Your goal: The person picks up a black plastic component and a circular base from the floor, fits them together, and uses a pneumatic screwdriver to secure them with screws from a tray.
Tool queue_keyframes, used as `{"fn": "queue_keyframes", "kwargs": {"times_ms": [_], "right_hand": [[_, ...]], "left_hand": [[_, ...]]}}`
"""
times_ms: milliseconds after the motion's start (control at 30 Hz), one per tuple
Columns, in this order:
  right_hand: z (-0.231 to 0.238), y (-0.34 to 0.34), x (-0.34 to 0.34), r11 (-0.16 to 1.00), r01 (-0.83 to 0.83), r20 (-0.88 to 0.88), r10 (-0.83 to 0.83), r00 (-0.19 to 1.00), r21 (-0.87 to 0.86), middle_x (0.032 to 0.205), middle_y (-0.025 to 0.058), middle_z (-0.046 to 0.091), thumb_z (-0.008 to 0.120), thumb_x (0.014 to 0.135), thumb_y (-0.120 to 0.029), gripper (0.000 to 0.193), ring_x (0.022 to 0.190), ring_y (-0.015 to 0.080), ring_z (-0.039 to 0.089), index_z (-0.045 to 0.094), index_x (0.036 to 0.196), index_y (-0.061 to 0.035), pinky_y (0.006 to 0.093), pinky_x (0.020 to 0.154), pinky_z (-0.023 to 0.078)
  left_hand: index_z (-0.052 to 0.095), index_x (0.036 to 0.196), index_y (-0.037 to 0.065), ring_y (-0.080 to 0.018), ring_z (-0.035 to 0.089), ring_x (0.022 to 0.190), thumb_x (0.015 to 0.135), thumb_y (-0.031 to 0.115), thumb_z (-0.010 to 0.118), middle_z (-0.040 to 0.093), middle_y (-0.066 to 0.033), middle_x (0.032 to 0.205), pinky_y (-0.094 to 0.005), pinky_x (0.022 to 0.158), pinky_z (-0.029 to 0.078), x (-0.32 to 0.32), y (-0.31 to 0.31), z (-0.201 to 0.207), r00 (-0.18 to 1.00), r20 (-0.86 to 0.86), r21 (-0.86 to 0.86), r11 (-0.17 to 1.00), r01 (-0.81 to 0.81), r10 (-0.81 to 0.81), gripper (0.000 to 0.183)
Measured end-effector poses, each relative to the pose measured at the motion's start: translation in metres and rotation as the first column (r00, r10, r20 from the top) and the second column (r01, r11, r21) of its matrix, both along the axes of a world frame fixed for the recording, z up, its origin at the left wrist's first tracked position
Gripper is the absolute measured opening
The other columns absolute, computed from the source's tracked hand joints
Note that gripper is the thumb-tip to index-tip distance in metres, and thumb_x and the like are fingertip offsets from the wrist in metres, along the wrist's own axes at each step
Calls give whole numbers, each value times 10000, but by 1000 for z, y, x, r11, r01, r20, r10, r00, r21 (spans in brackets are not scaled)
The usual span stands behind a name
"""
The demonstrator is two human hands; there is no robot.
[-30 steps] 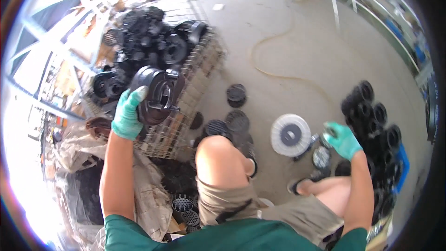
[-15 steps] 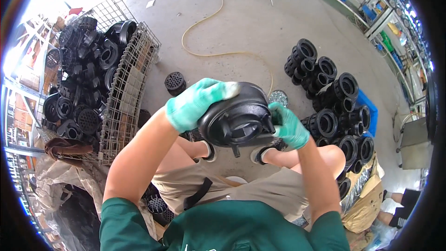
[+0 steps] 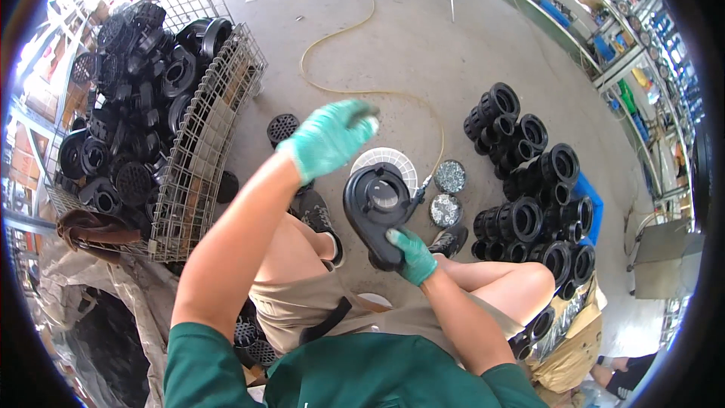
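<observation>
A black plastic housing [image 3: 361,225], with a round opening at one end and a tapering lower part, is in my right hand [image 3: 413,255]. The gloved fingers grip its narrow end from the right, above the floor between my feet. My left hand [image 3: 330,140], also in a green glove, is raised to the upper left of the housing, apart from it. Its fingers are loosely bent, with nothing visible in them. Partly hidden behind the housing is a white, ribbed round disc [image 3: 400,162]. A thin yellowish hose [image 3: 434,125] ends in a fitting beside it.
Two round tins of small metal parts, an upper tin [image 3: 451,176] and a lower tin [image 3: 445,210], stand right of the housing. A wire cage [image 3: 208,128] heaped with black parts is at left. Stacked black housings [image 3: 521,219] stand at right. A black perforated part [image 3: 282,128] lies near the cage.
My left hand has let go of the housing and moved up off it. My right hand has brought the housing lower and leftward, turned so its round opening shows. The white disc and tins are now more visible.
</observation>
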State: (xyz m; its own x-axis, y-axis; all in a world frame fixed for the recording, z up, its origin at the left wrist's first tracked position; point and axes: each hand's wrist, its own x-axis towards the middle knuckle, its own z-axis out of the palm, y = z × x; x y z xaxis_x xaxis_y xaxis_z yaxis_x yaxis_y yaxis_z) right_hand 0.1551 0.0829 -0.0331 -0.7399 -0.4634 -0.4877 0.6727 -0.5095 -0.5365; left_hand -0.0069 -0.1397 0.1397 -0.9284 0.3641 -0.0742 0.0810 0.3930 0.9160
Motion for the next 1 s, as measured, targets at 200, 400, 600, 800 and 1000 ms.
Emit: {"fn": "queue_keyframes", "kwargs": {"times_ms": [200,400,600,800,1000], "right_hand": [[-70,-3,-56,975,191,74,-200,977,110,1166,63,690,711,947,-189,379,985,189,682,622,1277,-25,352,858,567],[-111,4,-57,906,150,156,-227,961,396,1224,58,692,655,971,-425,474,1083,218,655,634,1298,-82,374,967,526],[-102,-3,-57,905,226,-88,-208,974,361,1246,90,677,542,1030,-405,463,1078,257,655,611,1302,-36,390,941,534],[-160,37,-66,953,201,3,-207,978,225,1283,101,648,464,1052,-384,456,1119,263,628,578,1321,-34,393,943,524],[-164,38,-57,952,152,44,-169,985,265,1286,103,636,406,1067,-392,466,1122,270,617,559,1322,-33,397,931,524]], "left_hand": [[628,1269,-7,-173,654,1013,1009,266,595,712,-127,1119,-319,954,494,65,-119,35,824,-191,241,839,-488,534,378],[656,1209,-8,-138,627,922,978,131,630,702,-70,1027,-297,862,515,228,-221,-144,607,98,-97,615,-783,788,271],[634,1231,-3,-154,636,868,983,165,631,694,-73,1021,-311,774,520,386,-209,-285,255,419,-276,390,-879,871,300],[643,1219,20,-245,655,875,955,205,640,711,-126,1013,-358,794,521,395,-175,-327,360,444,-356,531,-769,820,323],[648,1186,39,-408,667,944,908,297,659,704,-217,1021,-438,830,535,352,-160,-344,630,402,-573,719,-393,665,379]]}}
